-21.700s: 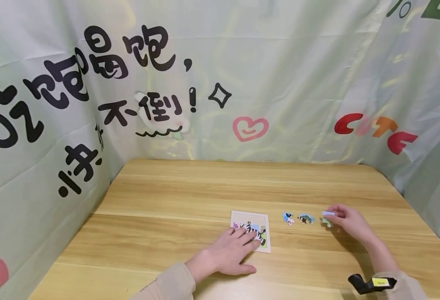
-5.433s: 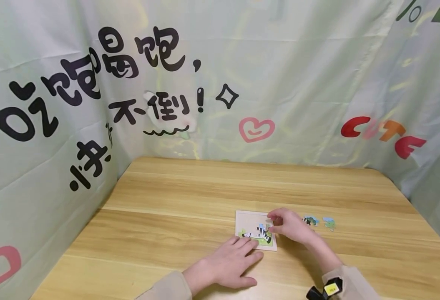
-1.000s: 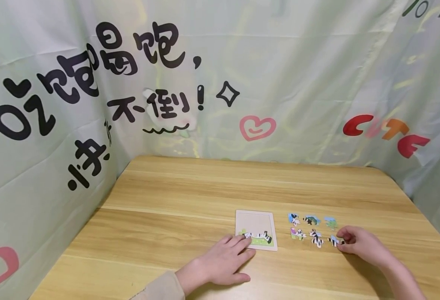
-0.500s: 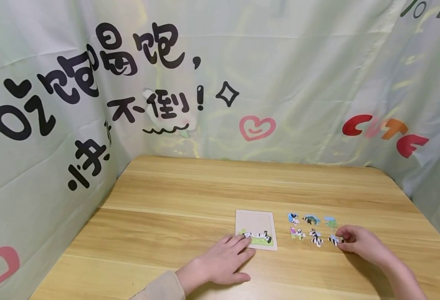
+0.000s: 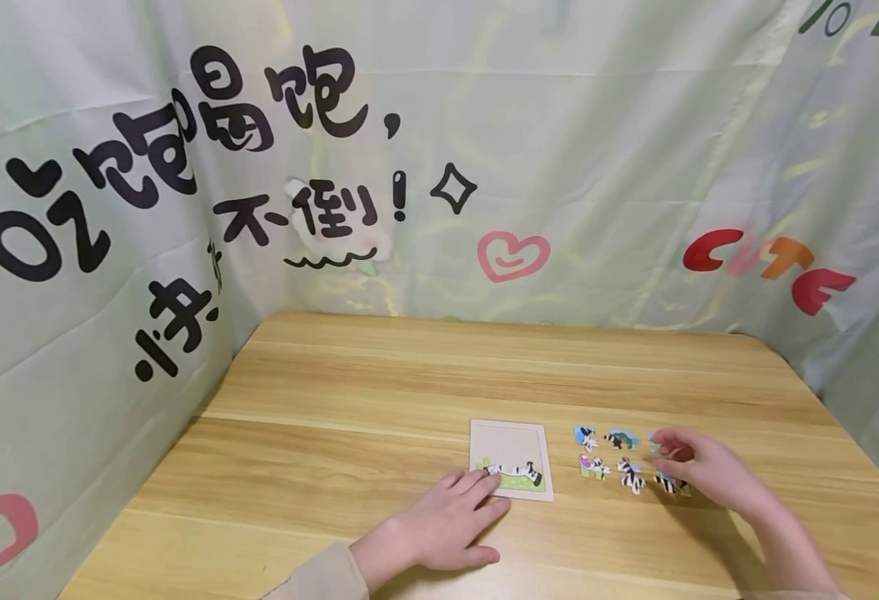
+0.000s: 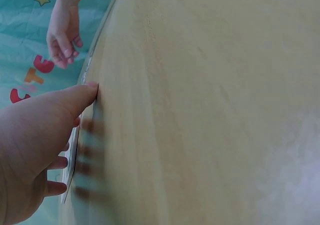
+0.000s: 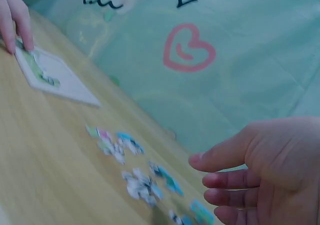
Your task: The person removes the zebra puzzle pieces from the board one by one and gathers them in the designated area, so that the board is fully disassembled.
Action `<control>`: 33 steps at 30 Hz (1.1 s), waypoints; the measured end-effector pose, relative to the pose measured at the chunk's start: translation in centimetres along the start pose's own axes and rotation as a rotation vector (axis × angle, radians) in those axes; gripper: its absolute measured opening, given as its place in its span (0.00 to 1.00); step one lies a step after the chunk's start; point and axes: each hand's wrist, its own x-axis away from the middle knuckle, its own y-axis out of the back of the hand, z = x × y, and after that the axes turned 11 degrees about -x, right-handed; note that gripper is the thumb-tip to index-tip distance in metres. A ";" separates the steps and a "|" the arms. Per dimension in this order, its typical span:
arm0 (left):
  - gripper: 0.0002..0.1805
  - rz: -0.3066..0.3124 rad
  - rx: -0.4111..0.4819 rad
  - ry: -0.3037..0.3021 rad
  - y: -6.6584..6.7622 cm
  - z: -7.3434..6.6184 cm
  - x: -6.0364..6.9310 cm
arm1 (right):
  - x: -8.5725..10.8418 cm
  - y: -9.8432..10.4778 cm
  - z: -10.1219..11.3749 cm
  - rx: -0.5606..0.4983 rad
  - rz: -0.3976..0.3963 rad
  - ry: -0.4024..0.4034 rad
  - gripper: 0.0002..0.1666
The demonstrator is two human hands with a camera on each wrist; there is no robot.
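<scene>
A pale puzzle board point(image 5: 510, 437) lies on the table, with zebra-leg and grass pieces point(image 5: 517, 477) along its lower edge and its upper part bare. My left hand point(image 5: 446, 518) rests flat with its fingertips on the board's lower left corner. To the right, loose jigsaw pieces lie in two rows. The back row has a blue-edged piece point(image 5: 586, 437), a green one point(image 5: 622, 439) and one mostly hidden by my right hand point(image 5: 705, 468). In front lie a pink-marked piece point(image 5: 594, 467) and striped pieces point(image 5: 631, 477). My right hand hovers over the right end, its loosely bent fingers holding nothing.
The wood-grain table point(image 5: 379, 375) reaches back to a printed cloth curtain point(image 5: 596, 167), which also encloses both sides. Bare wood lies between the board and the rows of pieces.
Over the earlier frames, several pieces went from the board to the rows at right. In the last half second my right hand let go of the front-right zebra piece and rose slightly back.
</scene>
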 end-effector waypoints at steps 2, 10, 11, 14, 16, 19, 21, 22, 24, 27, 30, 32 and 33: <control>0.36 0.000 -0.001 -0.002 0.0 0.0 0.1 | -0.4 -0.4 0.9 -0.019 0.005 0.019 0.22; 0.35 -0.008 -0.012 -0.006 0.0 0.0 0.8 | -3.0 -3.8 4.8 -0.083 0.069 0.139 0.18; 0.35 -0.007 -0.007 -0.004 0.0 0.0 0.9 | -3.3 -4.3 5.3 -0.090 0.083 0.145 0.17; 0.35 -0.001 0.010 0.003 0.0 0.0 1.2 | -4.2 -6.0 6.6 -0.121 0.124 0.162 0.16; 0.35 0.005 0.024 0.009 0.0 0.0 1.4 | -4.7 -7.2 7.4 -0.130 0.143 0.177 0.15; 0.35 0.015 0.036 0.017 0.0 0.0 1.6 | -5.3 -8.8 8.6 -0.149 0.182 0.213 0.14; 0.35 0.018 0.036 0.019 -0.1 0.0 1.7 | -5.6 -9.9 9.2 -0.165 0.203 0.220 0.14; 0.34 0.018 0.035 0.019 -0.1 0.0 1.7 | -5.7 -10.4 9.4 -0.176 0.215 0.222 0.14; 0.34 0.015 0.030 0.018 -0.1 0.0 1.8 | -5.9 -11.4 9.6 -0.200 0.234 0.205 0.14; 0.34 0.003 0.016 0.015 0.0 0.0 2.0 | -6.3 -12.9 9.6 -0.231 0.260 0.199 0.14; 0.34 -0.006 0.005 0.012 0.0 0.0 2.0 | -6.4 -14.1 9.4 -0.258 0.289 0.207 0.14; 0.34 -0.008 0.002 0.010 0.0 0.0 2.1 | -6.4 -14.6 9.2 -0.246 0.295 0.219 0.14; 0.34 -0.009 0.001 0.009 0.0 0.0 2.1 | -6.5 -14.9 9.1 -0.234 0.296 0.226 0.14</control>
